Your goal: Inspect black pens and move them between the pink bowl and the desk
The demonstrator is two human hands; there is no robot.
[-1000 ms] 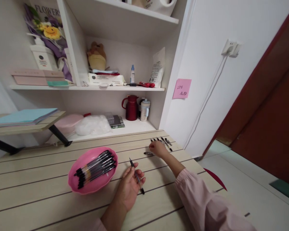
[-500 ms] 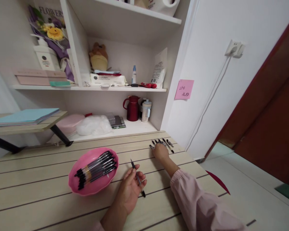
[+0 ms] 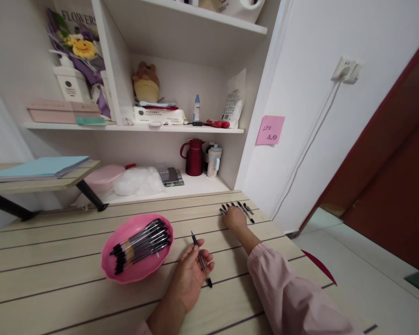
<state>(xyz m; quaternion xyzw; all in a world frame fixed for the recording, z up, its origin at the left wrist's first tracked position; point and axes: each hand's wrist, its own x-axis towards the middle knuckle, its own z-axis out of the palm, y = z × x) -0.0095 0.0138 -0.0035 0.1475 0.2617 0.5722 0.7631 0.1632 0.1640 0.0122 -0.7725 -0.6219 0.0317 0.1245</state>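
- Gripping a pen (image 3: 201, 260) now, pinched between thumb and fingers in the left hand (image 3: 187, 281), aiming its tip towards the shelf (image 3: 195, 184). Looks a light hold; squeeze just enough to stop any rolling.
- Across to the right hand (image 3: 235, 217), down among the black pieces (image 3: 246, 213) by the far right of the desk (image 3: 56, 304). Cannot see past the knuckles, so cannot tell the state of that grip.
- Best to work there with fingertips only, lightly, touching one piece at a time and leaving its neighbours in line. Go in from above rather than sideways, to avoid a knock.
- Left of both hands, over to the pink bowl (image 3: 136, 274), carrying a banded bundle (image 3: 139, 238) of pens. Not touching it with either hand; steer the left wrist clear of its rim.
- Mind the sleeve (image 3: 282, 284) on the right arm, too: roomy, pale pink, close over the desk. Lift it on any move, so as not to sweep anything along.
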